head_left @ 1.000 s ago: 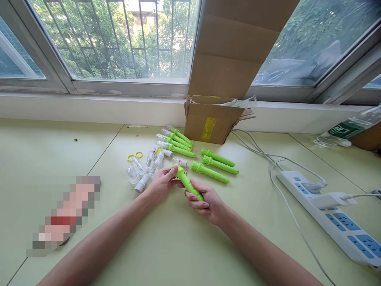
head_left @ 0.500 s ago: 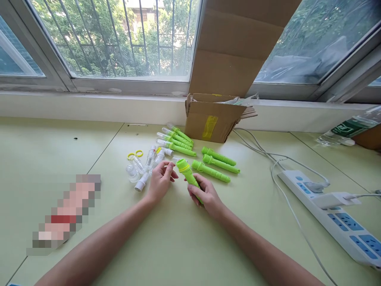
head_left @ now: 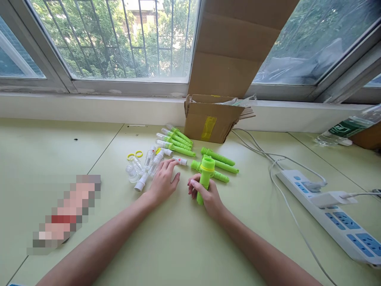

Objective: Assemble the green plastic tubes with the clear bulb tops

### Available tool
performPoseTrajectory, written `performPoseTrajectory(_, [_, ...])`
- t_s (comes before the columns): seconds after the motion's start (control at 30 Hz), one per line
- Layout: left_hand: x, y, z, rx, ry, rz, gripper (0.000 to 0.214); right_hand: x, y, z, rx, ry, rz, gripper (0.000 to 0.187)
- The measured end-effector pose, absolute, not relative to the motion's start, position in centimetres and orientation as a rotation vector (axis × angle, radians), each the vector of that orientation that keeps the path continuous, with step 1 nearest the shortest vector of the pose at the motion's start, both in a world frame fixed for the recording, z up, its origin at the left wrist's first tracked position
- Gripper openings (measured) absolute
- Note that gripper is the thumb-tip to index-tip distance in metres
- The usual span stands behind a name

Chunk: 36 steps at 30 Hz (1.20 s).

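My right hand [head_left: 210, 196] is wrapped round a green plastic tube [head_left: 205, 180], held upright with its threaded open end up and a yellow ring below the thread. My left hand [head_left: 163, 180] is palm down over the table, fingers stretched out. Its fingertips reach a small white cylinder with a red mark [head_left: 180, 161]; whether they touch it I cannot tell. Left of that hand lie clear plastic pieces [head_left: 138, 165], a white-ended tube [head_left: 141, 183] and loose yellow rings [head_left: 138, 153]. Several more green tubes [head_left: 218, 156] lie beyond my right hand.
Green tubes with clear tops [head_left: 178, 149] lie in a row before a cardboard box [head_left: 208, 123]. At the right are a power strip [head_left: 330, 218] with plugs, grey cables [head_left: 285, 202] and a plastic bottle [head_left: 345, 128]. A blurred-out object [head_left: 64, 214] lies left.
My right hand has turned the green tube from leaning left to upright. My left hand has gone from curled fingers to stretched ones, palm down, near the small white cylinder.
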<state>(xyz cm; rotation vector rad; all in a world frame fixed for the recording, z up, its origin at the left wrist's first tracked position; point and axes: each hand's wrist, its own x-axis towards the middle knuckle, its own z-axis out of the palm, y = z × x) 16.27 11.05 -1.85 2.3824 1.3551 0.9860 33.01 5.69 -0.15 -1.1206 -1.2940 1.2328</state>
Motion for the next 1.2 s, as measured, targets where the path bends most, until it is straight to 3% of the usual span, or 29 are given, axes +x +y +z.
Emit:
performPoseTrajectory(0.17, [16.2, 11.3, -2.4, 2.441, 1.367, 0.77, 0.058, 33.0, 5.7, -0.4, -1.143, -1.317, 1.237, 0.021])
performPoseTrajectory(0.3, [16.3, 11.4, -2.5, 2.485, 1.351, 0.685, 0.065, 33.0, 5.7, -0.5, -1.151, -1.332, 1.243, 0.021])
performPoseTrajectory(0.57, [16.6, 10.8, -2.4, 2.523, 1.484, 0.911, 0.052, 32.9, 5.7, -0.6, -1.175, -1.337, 1.239, 0.023])
performPoseTrajectory(0.7, [16.7, 11.1, -2.5, 2.599, 1.411, 0.782, 0.022, 32.8, 5.6, -0.5, -1.185, -1.333, 1.237, 0.024])
performPoseTrajectory(0.93, [16.4, 11.0, -2.0, 2.486, 1.292, 1.014, 0.038, 32.9, 5.7, -0.5, -1.172, -1.321, 1.255, 0.022])
performPoseTrajectory(1.2, [16.0, 9.8, -1.1, 2.384, 1.265, 1.107, 0.013, 32.8, 5.7, -0.3, -1.176, -1.314, 1.26, 0.023])
